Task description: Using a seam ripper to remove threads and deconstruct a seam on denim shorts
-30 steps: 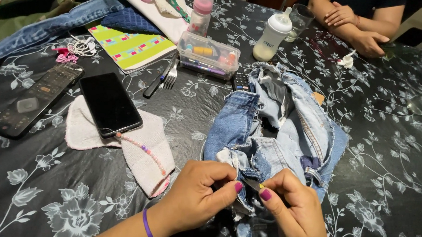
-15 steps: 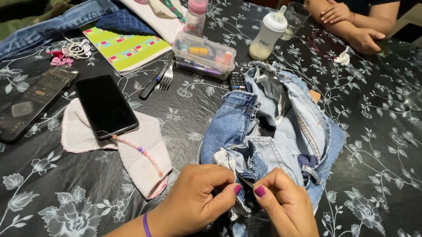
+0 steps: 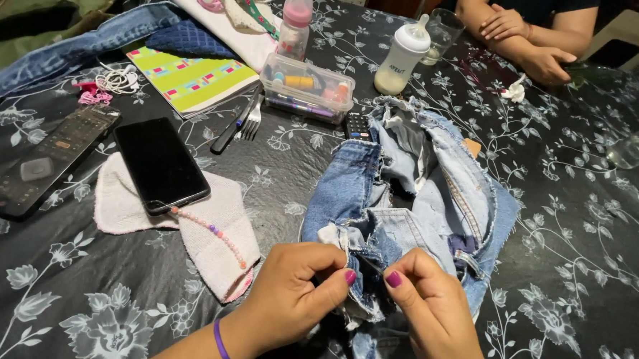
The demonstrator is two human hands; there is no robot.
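Note:
A pile of cut blue denim pieces [image 3: 413, 190] lies on a black tablecloth with grey flowers [image 3: 88, 311]. My left hand [image 3: 296, 295], with a purple band on the wrist, pinches the frayed near edge of the denim. My right hand [image 3: 433, 307] pinches the same edge right beside it, thumb to finger. Both thumbnails are painted magenta. Whether a needle sits between the fingers is too small to tell.
A black phone [image 3: 161, 165] rests on a pale cloth [image 3: 214, 241] with a bead string. A remote [image 3: 46, 159], fork [image 3: 252, 121], clear sewing box [image 3: 308, 86], two baby bottles [image 3: 400, 57], a striped notebook [image 3: 189, 77] lie behind. Another person's folded arms [image 3: 529, 37] rest far right.
Both hands stay pinched on the denim edge with only small finger shifts. The view has drifted slightly.

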